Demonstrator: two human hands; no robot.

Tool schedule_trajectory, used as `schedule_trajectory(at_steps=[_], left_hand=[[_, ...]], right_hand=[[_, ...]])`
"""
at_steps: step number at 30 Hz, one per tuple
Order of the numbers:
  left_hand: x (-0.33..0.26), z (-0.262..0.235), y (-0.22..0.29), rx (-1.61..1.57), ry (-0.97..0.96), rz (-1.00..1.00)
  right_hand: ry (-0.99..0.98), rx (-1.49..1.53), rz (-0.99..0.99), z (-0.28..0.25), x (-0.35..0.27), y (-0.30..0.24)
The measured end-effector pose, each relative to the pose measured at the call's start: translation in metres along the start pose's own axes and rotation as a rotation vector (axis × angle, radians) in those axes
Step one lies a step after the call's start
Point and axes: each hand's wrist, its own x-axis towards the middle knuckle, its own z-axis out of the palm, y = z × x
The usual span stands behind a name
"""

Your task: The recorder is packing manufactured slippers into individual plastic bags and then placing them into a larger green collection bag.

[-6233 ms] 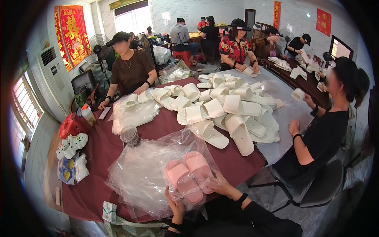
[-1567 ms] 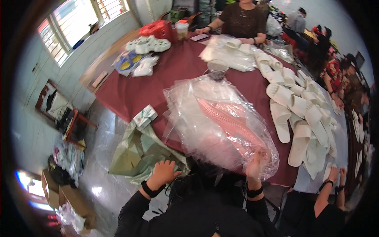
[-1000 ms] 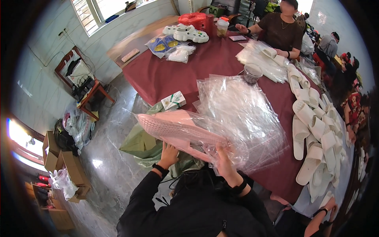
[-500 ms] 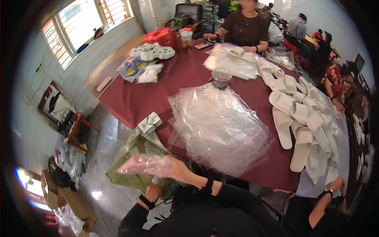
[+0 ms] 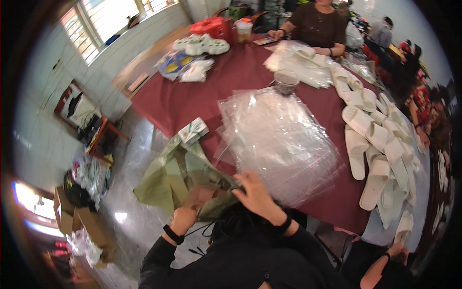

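At the near edge of the table, a green woven sack (image 5: 163, 178) hangs with its mouth facing up. My left hand (image 5: 184, 220) is closed on the sack's near rim. A blurred pinkish thing (image 5: 202, 195) shows inside the mouth; I cannot make out its kind. My right hand (image 5: 257, 195) is empty, fingers apart, between the sack's right rim and a stack of clear plastic bags (image 5: 279, 139). The bags lie flat and fanned on the dark red tablecloth (image 5: 187, 103).
White slippers (image 5: 378, 178) are heaped along the right side. A small white-and-green box (image 5: 193, 131) sits by the sack. A clear cup (image 5: 286, 81) stands on the bags' far edge. Across the table sits a person (image 5: 317, 26); another person's hands (image 5: 397, 251) are at lower right.
My right hand has let go of the pinkish plastic-wrapped thing over the sack and moved right, toward the bags. The left hand keeps to the sack. The whole view has shifted slightly.
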Motion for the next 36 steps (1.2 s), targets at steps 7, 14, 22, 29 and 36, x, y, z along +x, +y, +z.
schedule_trajectory(at_steps=[7,14,22,29,36], left_hand=[[0.002,-0.028,0.015,-0.11,0.05,0.123],[0.037,-0.082,0.045,-0.1,0.079,0.353],[0.13,-0.134,0.117,-0.356,0.6,0.673],[0.179,-0.119,0.182,-0.179,0.518,0.647],[0.18,-0.113,0.199,-0.09,0.369,0.452]], right_hand=[[0.182,-0.381,0.113,-0.056,-0.028,0.038],[0.23,-0.709,0.268,-0.073,-0.052,0.086],[0.23,-0.739,0.338,-0.057,-0.066,0.113],[0.215,-0.739,0.434,-0.051,-0.059,0.111],[0.272,-0.686,0.471,-0.045,-0.059,0.109]])
